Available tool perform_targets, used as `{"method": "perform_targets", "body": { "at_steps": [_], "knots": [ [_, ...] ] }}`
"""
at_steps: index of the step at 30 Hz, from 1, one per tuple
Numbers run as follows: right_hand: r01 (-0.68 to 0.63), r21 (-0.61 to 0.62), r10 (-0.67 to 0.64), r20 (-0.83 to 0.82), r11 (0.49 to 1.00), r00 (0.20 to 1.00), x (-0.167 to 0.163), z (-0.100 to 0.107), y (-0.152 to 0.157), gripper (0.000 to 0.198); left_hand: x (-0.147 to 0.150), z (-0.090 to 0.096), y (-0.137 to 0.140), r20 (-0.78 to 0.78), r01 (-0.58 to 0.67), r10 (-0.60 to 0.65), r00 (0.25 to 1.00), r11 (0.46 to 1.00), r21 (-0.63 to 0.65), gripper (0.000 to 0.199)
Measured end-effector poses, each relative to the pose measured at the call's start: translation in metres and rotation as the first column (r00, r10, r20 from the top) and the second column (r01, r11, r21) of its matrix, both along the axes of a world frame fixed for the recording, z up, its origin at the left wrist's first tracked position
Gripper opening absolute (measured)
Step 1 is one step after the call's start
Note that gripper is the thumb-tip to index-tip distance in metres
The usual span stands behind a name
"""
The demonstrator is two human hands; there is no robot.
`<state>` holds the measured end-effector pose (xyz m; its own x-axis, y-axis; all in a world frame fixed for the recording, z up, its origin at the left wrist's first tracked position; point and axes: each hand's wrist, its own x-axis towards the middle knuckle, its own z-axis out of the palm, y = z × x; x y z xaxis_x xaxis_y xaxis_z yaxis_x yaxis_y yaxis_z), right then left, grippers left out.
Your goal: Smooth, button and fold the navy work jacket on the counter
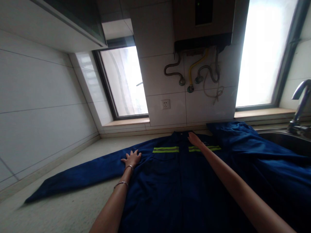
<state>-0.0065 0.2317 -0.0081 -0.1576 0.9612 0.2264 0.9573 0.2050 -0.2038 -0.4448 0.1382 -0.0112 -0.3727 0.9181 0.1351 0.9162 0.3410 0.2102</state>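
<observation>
A dark blue work jacket (175, 181) with yellow-green reflective stripes (166, 149) lies spread flat on a pale countertop (73, 207), one sleeve (77, 176) stretched out to the left. My left hand (132, 158) rests flat with fingers spread on the jacket's left shoulder, where the sleeve begins. Two thin bracelets circle that wrist. My right hand (194, 139) lies palm down on the jacket near its collar, just above the stripes. Neither hand grips anything.
A metal sink (286, 140) and tap (300, 103) sit at the right, with the jacket's other side bunched beside them. Tiled walls, two windows, a wall socket (165, 104) and a water heater (202, 24) with hoses stand behind the counter.
</observation>
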Motion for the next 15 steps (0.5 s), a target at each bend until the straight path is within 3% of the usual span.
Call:
{"method": "perform_targets", "body": {
  "at_steps": [8,15],
  "knots": [
    [0.133,-0.207,-0.128,0.037,0.969,0.991,0.018,-0.025,0.008,0.070,-0.001,-0.003,0.000,-0.002,0.010,-0.010,1.000,1.000,0.004,0.056],
    [0.145,-0.253,-0.151,-0.006,0.957,0.988,0.016,-0.017,0.001,0.073,-0.002,-0.002,0.002,-0.008,0.016,-0.016,1.000,0.999,-0.047,0.057]
  ]
}}
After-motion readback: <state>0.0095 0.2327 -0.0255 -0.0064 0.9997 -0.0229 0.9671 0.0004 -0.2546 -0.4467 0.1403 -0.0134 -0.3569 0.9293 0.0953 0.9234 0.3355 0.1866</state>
